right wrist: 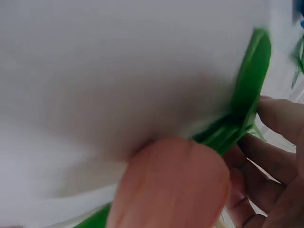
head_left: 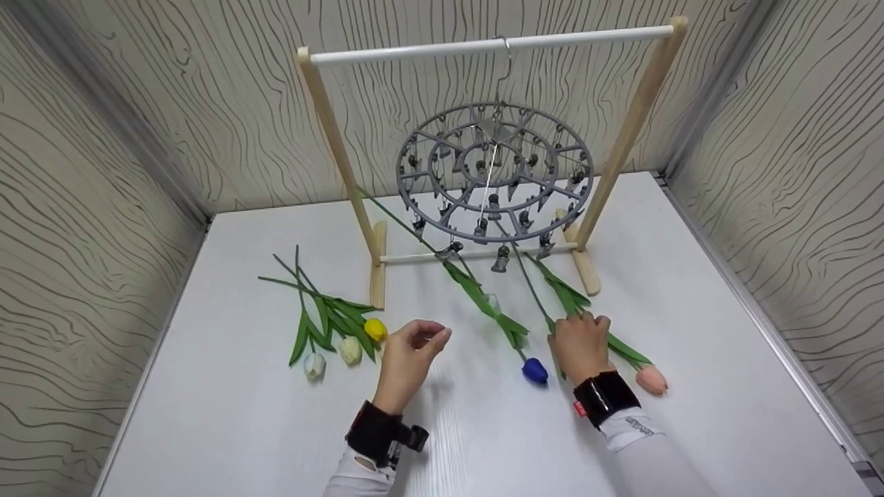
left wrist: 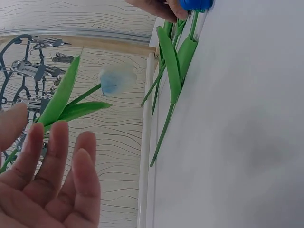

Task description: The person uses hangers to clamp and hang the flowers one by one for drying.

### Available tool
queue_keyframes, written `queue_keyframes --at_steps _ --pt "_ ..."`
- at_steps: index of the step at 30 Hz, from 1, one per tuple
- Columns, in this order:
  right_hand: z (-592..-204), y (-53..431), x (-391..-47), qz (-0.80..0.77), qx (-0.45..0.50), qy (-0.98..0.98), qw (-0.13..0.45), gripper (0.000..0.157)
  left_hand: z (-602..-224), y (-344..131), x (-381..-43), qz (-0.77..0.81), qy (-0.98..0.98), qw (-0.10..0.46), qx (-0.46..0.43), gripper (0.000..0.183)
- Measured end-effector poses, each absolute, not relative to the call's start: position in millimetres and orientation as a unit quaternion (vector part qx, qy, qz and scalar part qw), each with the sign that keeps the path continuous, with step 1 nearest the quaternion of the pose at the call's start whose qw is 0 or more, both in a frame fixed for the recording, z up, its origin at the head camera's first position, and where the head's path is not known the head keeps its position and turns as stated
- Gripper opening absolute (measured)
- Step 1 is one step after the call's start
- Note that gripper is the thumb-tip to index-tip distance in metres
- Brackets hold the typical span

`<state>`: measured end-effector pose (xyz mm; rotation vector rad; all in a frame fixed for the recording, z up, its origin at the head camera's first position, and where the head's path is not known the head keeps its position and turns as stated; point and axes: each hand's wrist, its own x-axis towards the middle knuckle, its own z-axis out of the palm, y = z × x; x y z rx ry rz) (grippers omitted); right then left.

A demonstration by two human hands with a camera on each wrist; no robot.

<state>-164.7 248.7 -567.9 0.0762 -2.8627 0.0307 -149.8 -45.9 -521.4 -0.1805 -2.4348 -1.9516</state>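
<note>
My left hand (head_left: 409,362) is raised over the table, fingers loosely bent and nothing in them; the left wrist view shows the hand (left wrist: 52,185) with thumb and fingers apart. Beyond it a pale blue tulip (left wrist: 109,83) hangs from the clip rack. My right hand (head_left: 580,345) grips a tulip's green leaves and stem (right wrist: 225,133) low over the table; that tulip's bloom cannot be told for certain. Close by is a pink tulip (head_left: 651,379), and a pink bloom (right wrist: 171,185) fills the front of the right wrist view. A blue tulip (head_left: 534,371) lies between the hands.
A round grey rack (head_left: 447,233) with several clips hangs by a hook from the white bar (head_left: 428,50) of a wooden stand (head_left: 338,152). Left of my left hand lie a yellow tulip (head_left: 375,329), a cream tulip (head_left: 349,351) and a whitish tulip (head_left: 314,366).
</note>
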Motion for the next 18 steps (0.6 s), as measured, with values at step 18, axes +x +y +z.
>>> queue_keyframes --at_steps 18 --pt "-567 247 -158 0.103 -0.011 -0.988 0.112 0.015 -527 -42 -135 -0.636 -0.768 -0.015 -0.07 0.015"
